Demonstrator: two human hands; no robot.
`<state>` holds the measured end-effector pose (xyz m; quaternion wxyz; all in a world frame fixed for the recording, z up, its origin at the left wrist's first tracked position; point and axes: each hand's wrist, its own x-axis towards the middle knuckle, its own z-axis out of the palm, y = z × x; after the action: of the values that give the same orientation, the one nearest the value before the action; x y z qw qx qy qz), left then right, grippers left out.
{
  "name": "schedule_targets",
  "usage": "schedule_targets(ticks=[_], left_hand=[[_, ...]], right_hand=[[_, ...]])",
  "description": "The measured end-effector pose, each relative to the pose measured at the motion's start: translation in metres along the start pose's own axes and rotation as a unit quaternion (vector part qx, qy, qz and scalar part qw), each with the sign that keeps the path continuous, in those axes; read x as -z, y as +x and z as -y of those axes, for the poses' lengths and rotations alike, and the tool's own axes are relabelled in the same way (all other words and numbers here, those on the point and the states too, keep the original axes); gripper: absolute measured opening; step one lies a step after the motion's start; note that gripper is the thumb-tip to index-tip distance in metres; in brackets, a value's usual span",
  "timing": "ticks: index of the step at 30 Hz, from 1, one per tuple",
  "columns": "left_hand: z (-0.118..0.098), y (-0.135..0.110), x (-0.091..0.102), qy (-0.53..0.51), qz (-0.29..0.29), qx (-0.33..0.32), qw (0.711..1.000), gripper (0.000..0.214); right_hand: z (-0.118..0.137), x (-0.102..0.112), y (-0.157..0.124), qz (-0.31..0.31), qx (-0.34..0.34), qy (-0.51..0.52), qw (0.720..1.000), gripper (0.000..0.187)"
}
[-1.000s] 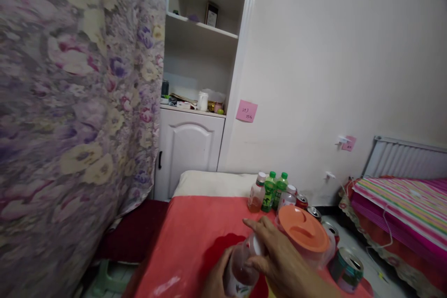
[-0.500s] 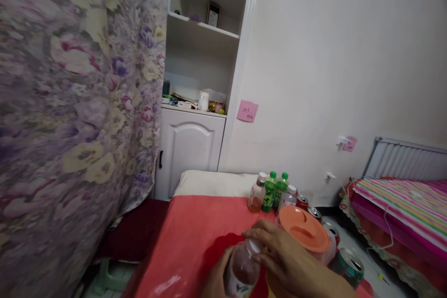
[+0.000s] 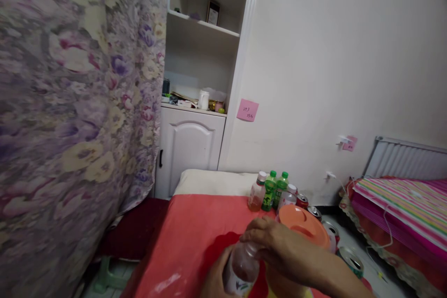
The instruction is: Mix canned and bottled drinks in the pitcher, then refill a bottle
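Right hand [image 3: 279, 249] now curled tight over top of small clear plastic bottle with pinkish drink [image 3: 240, 270], fingers earlier splayed | left hand [image 3: 214, 279] wraps bottle's lower body | bottle just left of round orange plastic lid [image 3: 307, 226], over red cloth [image 3: 195, 233] | cap-twisting likely under way.

Clear glossy plastic bottle [image 3: 240, 267]; matt red cloth [image 3: 195, 237].
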<state>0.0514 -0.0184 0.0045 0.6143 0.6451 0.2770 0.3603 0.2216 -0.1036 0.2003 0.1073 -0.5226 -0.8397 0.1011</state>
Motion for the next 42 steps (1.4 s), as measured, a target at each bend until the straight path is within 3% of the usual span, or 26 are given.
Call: schedule_targets(ticks=[4,8,11,14,17,20,22,25,29,35,39,42], left_hand=[[-0.004,-0.003,-0.002,-0.001,0.0,-0.009,1.0,0.094],[-0.009,-0.005,-0.002,-0.03,0.011,-0.014,0.999,0.091],[-0.011,-0.004,-0.001,-0.049,0.027,-0.024,0.998,0.095],[-0.011,-0.003,0.0,-0.047,0.029,-0.014,0.998,0.093],[-0.011,-0.005,-0.001,-0.042,0.029,-0.008,0.999,0.092],[-0.012,-0.006,-0.001,-0.049,0.03,-0.012,0.998,0.092],[-0.013,-0.006,-0.001,-0.055,0.033,-0.014,0.998,0.09],[-0.015,-0.003,0.0,-0.078,0.038,-0.021,0.996,0.087],[-0.014,-0.001,0.0,-0.073,0.037,-0.019,0.996,0.087],[-0.014,-0.003,-0.002,-0.056,0.04,-0.026,0.997,0.082],[-0.014,-0.001,-0.002,-0.062,0.04,-0.031,0.997,0.084],[-0.013,0.001,0.0,-0.075,0.044,-0.026,0.996,0.088]], right_hand=[[0.004,-0.003,0.006,0.007,-0.085,-0.079,0.993,0.022],[0.005,-0.004,0.006,0.001,-0.133,-0.094,0.987,0.051],[0.002,-0.003,-0.001,-0.032,-0.104,-0.056,0.992,0.064],[0.0,-0.005,-0.004,-0.043,-0.072,-0.043,0.996,0.041],[-0.003,-0.01,-0.001,-0.04,-0.107,-0.057,0.992,0.015],[-0.006,-0.014,0.0,-0.066,-0.14,-0.037,0.987,0.043],[-0.007,-0.014,-0.001,-0.087,-0.114,-0.008,0.99,0.051],[-0.006,-0.015,-0.002,-0.089,-0.072,0.015,0.993,0.037],[-0.005,-0.017,-0.001,-0.093,-0.096,-0.003,0.991,0.013],[-0.005,-0.019,-0.001,-0.091,-0.056,0.049,0.993,0.037],[-0.003,-0.022,0.001,-0.109,-0.091,0.024,0.99,0.014],[-0.003,-0.024,0.001,-0.119,-0.092,0.029,0.988,0.022]])
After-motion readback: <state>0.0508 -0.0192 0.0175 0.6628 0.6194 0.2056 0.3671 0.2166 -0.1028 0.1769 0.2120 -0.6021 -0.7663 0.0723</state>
